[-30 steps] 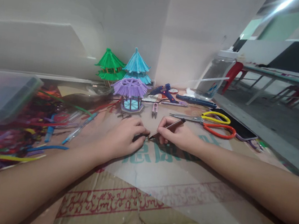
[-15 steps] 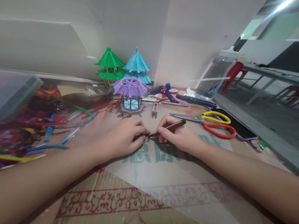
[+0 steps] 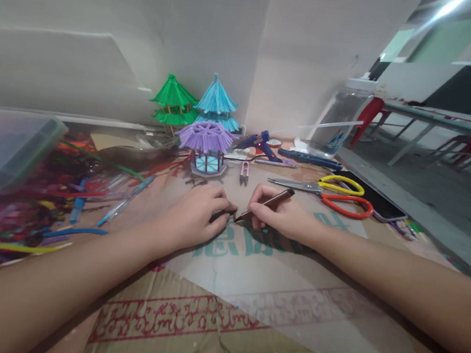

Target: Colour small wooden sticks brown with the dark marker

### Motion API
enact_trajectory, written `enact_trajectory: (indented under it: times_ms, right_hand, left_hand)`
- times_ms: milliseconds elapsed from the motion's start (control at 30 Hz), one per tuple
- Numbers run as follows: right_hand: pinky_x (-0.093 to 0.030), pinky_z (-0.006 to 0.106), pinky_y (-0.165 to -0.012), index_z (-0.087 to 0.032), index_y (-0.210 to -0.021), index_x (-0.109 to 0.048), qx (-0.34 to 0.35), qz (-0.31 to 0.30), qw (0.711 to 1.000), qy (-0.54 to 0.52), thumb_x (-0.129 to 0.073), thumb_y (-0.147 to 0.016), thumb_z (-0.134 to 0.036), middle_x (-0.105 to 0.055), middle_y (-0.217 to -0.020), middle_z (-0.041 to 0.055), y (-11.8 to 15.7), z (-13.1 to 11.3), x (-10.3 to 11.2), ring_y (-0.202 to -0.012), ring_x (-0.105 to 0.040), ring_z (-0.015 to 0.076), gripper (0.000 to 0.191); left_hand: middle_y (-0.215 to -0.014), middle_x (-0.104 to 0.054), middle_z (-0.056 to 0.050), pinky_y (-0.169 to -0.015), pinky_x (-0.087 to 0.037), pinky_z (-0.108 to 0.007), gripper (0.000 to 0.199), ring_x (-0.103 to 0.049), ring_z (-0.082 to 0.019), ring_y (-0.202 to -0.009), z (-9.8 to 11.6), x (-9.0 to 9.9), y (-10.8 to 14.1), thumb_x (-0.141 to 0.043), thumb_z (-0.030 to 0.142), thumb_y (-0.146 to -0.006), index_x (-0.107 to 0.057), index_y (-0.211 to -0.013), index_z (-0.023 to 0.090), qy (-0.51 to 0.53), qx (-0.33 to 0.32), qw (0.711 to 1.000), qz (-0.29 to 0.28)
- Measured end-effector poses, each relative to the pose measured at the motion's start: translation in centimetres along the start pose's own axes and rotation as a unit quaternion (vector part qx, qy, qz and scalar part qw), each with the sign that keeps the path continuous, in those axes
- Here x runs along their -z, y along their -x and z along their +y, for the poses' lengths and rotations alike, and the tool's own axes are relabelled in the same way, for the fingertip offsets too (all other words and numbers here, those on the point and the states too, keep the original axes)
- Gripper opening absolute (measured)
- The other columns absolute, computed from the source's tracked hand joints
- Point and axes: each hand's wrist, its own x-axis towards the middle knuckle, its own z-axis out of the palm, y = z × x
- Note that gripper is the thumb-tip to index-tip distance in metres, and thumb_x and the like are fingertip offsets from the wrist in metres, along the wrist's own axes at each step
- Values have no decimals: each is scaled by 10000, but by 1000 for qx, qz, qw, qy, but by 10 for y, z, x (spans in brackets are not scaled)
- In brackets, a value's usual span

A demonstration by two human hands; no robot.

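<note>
My right hand (image 3: 276, 211) is closed around a dark pen-like tool (image 3: 269, 203), its tip pointing down and left at the work surface. My left hand (image 3: 205, 214) rests just left of that tip, with fingers pinched on a small dark piece (image 3: 219, 214) that they mostly hide. Beyond my hands stands a small model pavilion with a purple roof (image 3: 207, 137) and a pale blue floor. Behind it are a blue-roofed model (image 3: 215, 96) and a green-roofed model (image 3: 172, 97). Small pink-handled snips (image 3: 244, 173) lie near the purple model.
Scissors (image 3: 347, 196) with yellow and red handles lie right, beside a phone (image 3: 374, 199). Behind are a glue gun (image 3: 263, 145), a blue cutter (image 3: 310, 159) and a clear bottle (image 3: 341, 118). A plastic box (image 3: 6, 154) and colourful strips (image 3: 61, 195) fill the left.
The tool's tip in my right hand has shifted slightly down, and my right hand has moved slightly right. My left hand has hardly moved.
</note>
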Motion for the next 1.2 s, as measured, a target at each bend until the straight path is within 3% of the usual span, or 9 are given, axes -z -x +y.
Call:
enact_trajectory:
  times_ms: [433,833,1033,1200]
  right_hand:
    - [-423,236,-509,-216,-753,-515,4,0,1000,28,-629,-828,-302,-618,-554,-29,1,0,0,-520,-553,118,161]
    - [-453,263,-549,-236,-796,-527,6,37,999,25,-656,-840,-311,-632,-594,-28,-2,0,-1,-551,-581,137,156]
    - [-436,251,-522,-225,-774,-519,-1,-1,1000,0,-665,-833,-346,-636,-576,-24,0,0,1,-530,-564,127,199]
    - [-450,261,-557,-224,-806,-530,7,26,1000,12,-664,-842,-311,-636,-598,-23,-1,1,0,-557,-579,133,164]
  left_hand:
    - [-956,-644,-80,-842,-501,-382,227,-619,-241,-951,-1,-1,0,-545,206,-931,-742,-1044,201,2,-3,1000,2]
    - [-978,-665,-85,-859,-504,-392,220,-627,-248,-970,1,1,-1,-550,190,-926,-740,-1035,192,2,1,1000,1]
    - [-996,-669,-87,-872,-508,-399,202,-628,-251,-984,0,0,0,-551,199,-929,-729,-1022,187,0,5,1000,-1]
    - [-978,-664,-92,-873,-509,-406,191,-633,-257,-973,0,0,-1,-554,195,-925,-728,-1001,173,3,12,1000,1]
